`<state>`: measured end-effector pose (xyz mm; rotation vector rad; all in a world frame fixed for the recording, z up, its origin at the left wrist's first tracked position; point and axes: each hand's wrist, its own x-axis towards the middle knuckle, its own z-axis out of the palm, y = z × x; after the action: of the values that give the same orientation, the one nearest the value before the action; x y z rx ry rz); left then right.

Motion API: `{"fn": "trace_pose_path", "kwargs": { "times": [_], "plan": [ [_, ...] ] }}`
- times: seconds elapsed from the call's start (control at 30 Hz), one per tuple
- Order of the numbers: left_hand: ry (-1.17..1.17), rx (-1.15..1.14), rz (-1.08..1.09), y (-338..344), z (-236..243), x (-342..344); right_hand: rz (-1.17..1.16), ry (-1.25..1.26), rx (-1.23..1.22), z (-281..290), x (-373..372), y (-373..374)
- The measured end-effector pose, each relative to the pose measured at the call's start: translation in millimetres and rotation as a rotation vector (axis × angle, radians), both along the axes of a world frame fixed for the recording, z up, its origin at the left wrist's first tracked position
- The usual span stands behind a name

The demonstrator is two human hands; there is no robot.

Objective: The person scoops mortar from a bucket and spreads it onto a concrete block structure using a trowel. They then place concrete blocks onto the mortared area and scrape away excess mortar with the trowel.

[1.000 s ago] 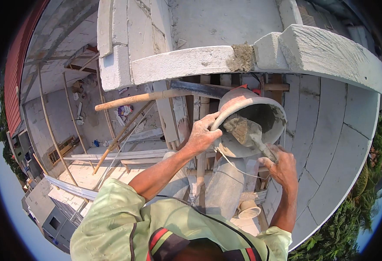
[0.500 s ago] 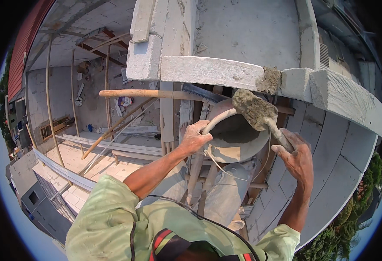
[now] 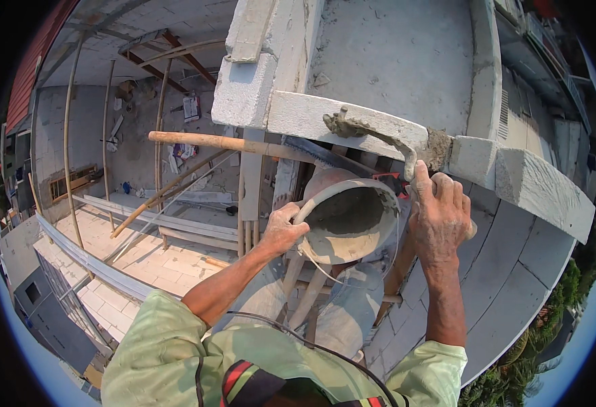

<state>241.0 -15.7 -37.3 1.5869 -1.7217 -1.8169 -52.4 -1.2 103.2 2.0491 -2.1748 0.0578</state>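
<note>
My left hand point(image 3: 284, 227) is closed on the rim of a grey bucket point(image 3: 342, 252), which is tilted and holds wet mortar point(image 3: 359, 211). The bucket's thin cord handle hangs below it. My right hand point(image 3: 440, 214) wraps round the handle of a trowel point(image 3: 410, 159). Its blade shows nearly edge-on, smeared with mortar, at the near face and top of a long white block point(image 3: 294, 108). Whether the blade touches the block I cannot tell. A patch of mortar point(image 3: 439, 148) fills the joint between this block and a shorter block point(image 3: 473, 161) to its right.
A wooden pole point(image 3: 200, 140) sticks out left of the bucket. A larger pale block point(image 3: 542, 193) lies at the right, above a grey block wall point(image 3: 508, 251). Poles and planks stand over a lower floor point(image 3: 145, 129) at the left, far below.
The trowel has swung up and left from over the bucket to the long block, turning edge-on. My left hand and the bucket have shifted slightly left and down. The whole view has shifted.
</note>
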Motion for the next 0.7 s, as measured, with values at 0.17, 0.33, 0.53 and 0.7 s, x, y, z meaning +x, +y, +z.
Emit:
{"fn": "trace_pose_path", "kwargs": {
  "times": [0.17, 0.33, 0.53, 0.7],
  "plan": [
    [0.01, 0.026, 0.001, -6, 12, 0, -0.024, -0.02, -0.02, -6, 15, 1],
    [-0.038, 0.099, -0.051, -13, 12, 1, -0.058, -0.025, 0.016, -14, 21, -1],
    [0.039, 0.06, 0.019, -4, 1, 7, -0.108, -0.045, 0.039, -10, 24, 7],
    [-0.008, 0.101, -0.017, -12, 4, 12, -0.17, -0.064, 0.142, -5, 23, 11]
  ]
}}
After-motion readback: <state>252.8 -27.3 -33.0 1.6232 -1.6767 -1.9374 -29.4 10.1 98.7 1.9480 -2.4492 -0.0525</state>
